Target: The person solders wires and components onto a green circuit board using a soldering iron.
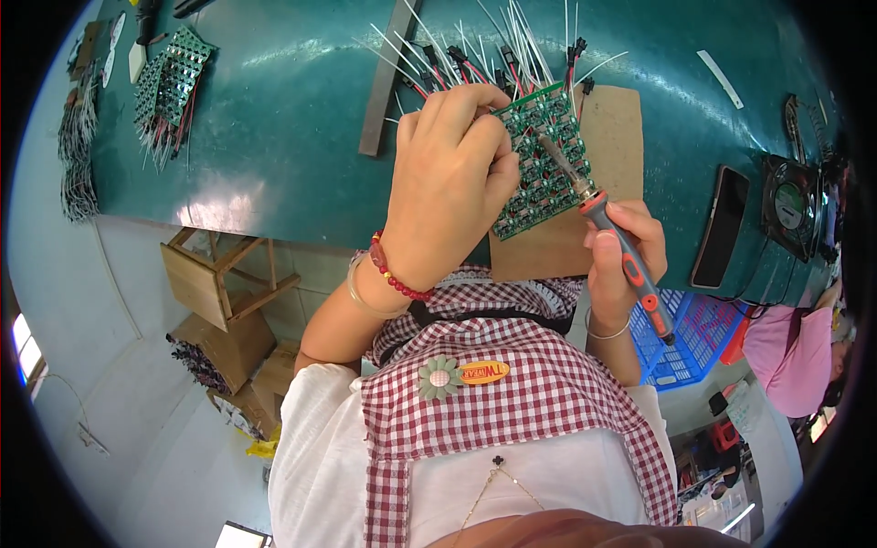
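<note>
A green circuit board panel [539, 196], packed with rows of small components, lies on a piece of brown cardboard [610, 137] in front of me. White wires [525, 41] and red-black leads with black connectors [512, 64] fan out from its far edge. My left hand [452, 173] rests over the panel's left side, its fingers curled together; what they pinch, if anything, is hidden. Closed round the grey and red handle of a soldering iron [630, 258] is my right hand [626, 251]. The iron's metal tip points up and left over the middle of the panel.
A flat metal bar [388, 82] lies beyond my left hand. More wired boards [174, 87] sit at the far left of the green table [301, 137]. To the right are a phone [722, 224] and a small fan [790, 205]. A blue basket [699, 333] stands below the table edge.
</note>
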Demonstrator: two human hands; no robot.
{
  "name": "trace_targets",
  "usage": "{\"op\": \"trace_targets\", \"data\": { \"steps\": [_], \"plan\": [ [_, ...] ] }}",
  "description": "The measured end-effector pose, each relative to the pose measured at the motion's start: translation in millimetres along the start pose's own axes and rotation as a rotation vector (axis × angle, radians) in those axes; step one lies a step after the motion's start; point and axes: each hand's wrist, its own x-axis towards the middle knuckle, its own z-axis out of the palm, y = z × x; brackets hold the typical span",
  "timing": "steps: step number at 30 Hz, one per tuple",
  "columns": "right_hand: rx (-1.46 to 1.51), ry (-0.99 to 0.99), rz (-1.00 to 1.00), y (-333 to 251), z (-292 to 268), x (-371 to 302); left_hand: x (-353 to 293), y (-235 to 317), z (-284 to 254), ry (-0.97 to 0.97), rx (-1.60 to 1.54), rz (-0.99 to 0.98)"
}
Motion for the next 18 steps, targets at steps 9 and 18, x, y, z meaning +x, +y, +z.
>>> {"op": "trace_targets", "data": {
  "steps": [9,18],
  "plan": [
    [-0.049,-0.005,-0.001,-2.8,3.9,-3.0,2.2,0.1,-1.2,-0.014,0.01,0.014],
    [-0.066,0.021,-0.085,-3.0,0.8,-5.5,3.4,-1.9,-2.9,-0.017,0.015,0.023]
  ]
}}
